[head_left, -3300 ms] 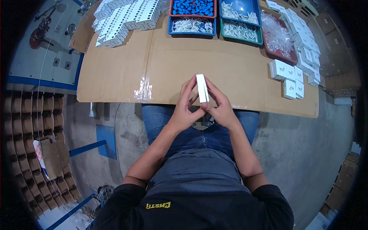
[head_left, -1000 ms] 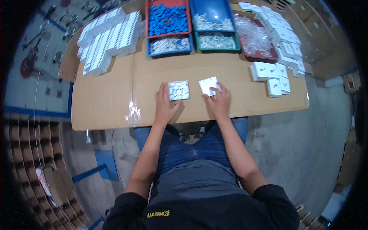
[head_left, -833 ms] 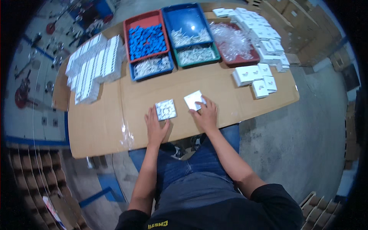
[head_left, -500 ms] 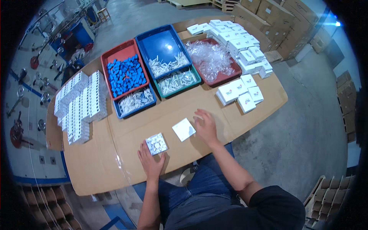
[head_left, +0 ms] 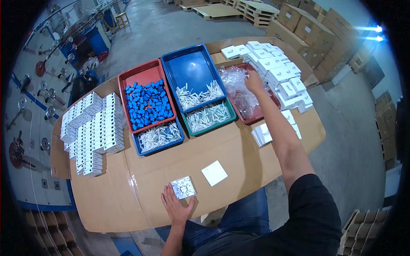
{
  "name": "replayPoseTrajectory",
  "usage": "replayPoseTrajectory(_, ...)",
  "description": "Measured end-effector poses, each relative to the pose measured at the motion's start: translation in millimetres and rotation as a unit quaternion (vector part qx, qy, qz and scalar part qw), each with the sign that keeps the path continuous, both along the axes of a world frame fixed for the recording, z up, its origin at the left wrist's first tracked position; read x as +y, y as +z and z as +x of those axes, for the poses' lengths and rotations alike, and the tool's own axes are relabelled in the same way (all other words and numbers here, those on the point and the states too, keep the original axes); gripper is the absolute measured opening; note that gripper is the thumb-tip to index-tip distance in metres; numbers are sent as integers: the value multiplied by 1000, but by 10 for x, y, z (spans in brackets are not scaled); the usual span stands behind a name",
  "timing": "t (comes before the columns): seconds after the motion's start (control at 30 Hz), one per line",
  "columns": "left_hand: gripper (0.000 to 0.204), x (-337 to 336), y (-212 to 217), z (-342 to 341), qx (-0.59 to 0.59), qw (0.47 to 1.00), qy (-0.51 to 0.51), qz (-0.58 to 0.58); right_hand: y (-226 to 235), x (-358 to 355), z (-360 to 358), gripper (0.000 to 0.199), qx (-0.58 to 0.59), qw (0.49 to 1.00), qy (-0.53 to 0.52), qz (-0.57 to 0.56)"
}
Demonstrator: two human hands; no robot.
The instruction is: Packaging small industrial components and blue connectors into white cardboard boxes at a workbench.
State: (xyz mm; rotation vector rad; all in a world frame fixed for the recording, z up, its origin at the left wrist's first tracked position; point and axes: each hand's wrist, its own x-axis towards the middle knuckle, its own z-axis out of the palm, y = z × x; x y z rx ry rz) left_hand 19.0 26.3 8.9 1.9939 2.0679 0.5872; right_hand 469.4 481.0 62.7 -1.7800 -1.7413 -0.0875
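meanwhile, the left hand (head_left: pixel 176 208), thumb wide of the fingers, touches a square case (head_left: pixel 183 187); right hand (head_left: pixel 253 81) meets clear plastic (head_left: pixel 234 81), grip unclear

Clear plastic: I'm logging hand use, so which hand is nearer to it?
Right. The right hand is at the clear plastic; the left hand is well away, at the open white case.

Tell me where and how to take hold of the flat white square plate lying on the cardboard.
Probably best: grip the flat white square plate by opposite edges, coming from above and its right. It lies face-flat, leaving only edges to grip; the white square case and left hand are to its left.
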Motion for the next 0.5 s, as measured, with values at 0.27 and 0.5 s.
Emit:
replayPoseTrajectory(0.27,105,42,45,-2,5,997,0,-71,-214,744,247,27,-78,990,18,-115)
replayPoseTrajectory(0.5,108,37,-22,-40,5,992,1,-123,-264,886,467,23,-65,996,12,-54)
